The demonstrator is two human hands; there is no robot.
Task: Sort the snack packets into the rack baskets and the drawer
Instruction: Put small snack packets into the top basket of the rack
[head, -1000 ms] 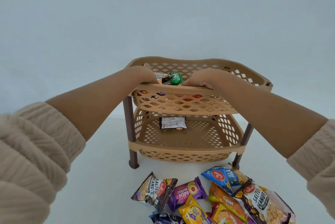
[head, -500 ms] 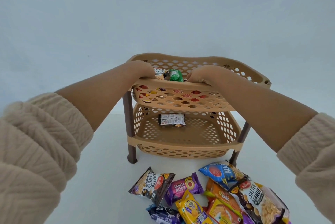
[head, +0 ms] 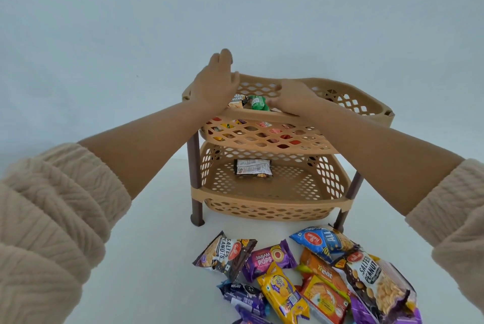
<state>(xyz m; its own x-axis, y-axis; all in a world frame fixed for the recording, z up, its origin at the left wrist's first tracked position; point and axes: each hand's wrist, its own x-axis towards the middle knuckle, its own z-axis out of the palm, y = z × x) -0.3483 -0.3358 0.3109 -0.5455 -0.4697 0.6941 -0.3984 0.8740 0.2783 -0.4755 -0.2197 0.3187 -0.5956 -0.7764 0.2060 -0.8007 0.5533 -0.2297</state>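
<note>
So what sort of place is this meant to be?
Hard to say: probably a plain staged set, not a real kitchen. A tan two-tier basket rack stands on a bare white surface against a blank wall, with snack packets heaped in front.

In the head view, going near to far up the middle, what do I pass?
Yellow biscuit packet → purple Jim Jam Pops packet → lower basket → packet lying in it → upper basket → green packet.

two hands, two baskets, two peanut packets on floor
</note>
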